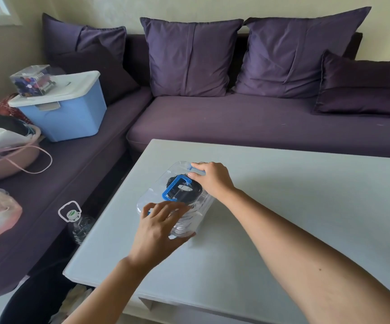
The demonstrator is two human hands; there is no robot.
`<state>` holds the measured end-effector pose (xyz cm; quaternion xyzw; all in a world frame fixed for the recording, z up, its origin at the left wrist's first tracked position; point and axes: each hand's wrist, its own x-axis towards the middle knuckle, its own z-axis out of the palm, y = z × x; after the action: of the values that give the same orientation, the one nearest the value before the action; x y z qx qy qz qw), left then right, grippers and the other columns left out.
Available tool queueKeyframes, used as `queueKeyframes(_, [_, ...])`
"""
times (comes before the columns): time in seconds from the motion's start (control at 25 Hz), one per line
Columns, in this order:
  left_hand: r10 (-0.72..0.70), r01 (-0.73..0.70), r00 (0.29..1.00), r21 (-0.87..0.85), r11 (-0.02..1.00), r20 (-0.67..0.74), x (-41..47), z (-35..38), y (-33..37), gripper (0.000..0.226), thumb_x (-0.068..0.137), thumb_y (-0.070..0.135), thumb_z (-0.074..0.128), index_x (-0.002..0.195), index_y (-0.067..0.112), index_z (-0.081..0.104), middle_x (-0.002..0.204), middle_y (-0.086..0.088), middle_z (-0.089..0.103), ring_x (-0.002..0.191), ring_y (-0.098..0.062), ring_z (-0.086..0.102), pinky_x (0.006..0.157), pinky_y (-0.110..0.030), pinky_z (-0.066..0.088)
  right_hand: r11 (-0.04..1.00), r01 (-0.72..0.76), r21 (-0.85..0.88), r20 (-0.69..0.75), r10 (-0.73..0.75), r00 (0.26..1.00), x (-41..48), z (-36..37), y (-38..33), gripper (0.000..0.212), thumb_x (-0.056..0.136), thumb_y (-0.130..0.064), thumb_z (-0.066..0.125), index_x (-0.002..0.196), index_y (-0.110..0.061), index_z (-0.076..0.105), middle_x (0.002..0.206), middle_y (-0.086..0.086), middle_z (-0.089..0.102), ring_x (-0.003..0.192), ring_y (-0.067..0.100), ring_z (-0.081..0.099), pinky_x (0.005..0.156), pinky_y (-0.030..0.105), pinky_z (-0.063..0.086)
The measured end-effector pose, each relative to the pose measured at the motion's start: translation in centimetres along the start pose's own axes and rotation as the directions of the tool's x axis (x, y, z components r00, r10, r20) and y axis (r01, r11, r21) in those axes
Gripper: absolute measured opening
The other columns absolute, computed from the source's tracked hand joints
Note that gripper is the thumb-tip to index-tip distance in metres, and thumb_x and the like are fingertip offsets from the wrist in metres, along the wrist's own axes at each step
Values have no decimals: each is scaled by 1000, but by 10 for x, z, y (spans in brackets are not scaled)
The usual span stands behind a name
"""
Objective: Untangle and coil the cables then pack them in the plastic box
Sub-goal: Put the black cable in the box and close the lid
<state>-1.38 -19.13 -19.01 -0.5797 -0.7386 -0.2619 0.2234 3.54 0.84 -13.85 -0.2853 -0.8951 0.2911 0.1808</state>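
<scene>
A clear plastic box [156, 195] with a blue handle [175, 187] on its lid stands on the pale table [283, 195]. Coiled black cables [189, 191] show through the lid. My right hand [212, 181] grips the blue latch [195, 169] at the box's far end, fingers curled over it. My left hand [159, 226] holds the box's near end, with the fingers spread on the lid and the thumb round the corner. The near latch is hidden under this hand.
A purple corner sofa [259, 120] with cushions runs behind and left of the table. On it stand a blue bin with a white lid [65, 113], a pink basket [9, 160] and a bag. A water bottle [77, 223] stands between the sofa and the table.
</scene>
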Motion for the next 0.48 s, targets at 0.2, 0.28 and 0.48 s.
queueKeyframes(0.2, [-88,90,996,85,992,-30,7,4,-10,46,81,54,53,113,24,68,101,-5,58,95,-23,49,84,-35,32,993,-41,110,78,33,996,-16,-4,31,48,98,-45,40,138,-18,44,141,3,50,128,21,48,99,26,36])
queueKeyframes(0.28, [-173,177,984,94,980,-49,14,4,-23,46,78,52,54,112,24,68,99,-5,57,94,-22,48,83,-34,31,995,-99,-32,111,102,989,-32,-1,63,51,99,-42,40,141,-14,39,145,7,45,132,23,43,105,29,33])
queueKeyframes(0.48, [-340,338,940,140,931,-16,32,14,-50,50,68,31,83,114,20,68,103,-9,58,95,-30,46,83,-44,37,965,-132,-228,177,174,969,-55,2,110,49,98,-26,47,144,-13,37,156,6,24,143,18,22,111,22,17])
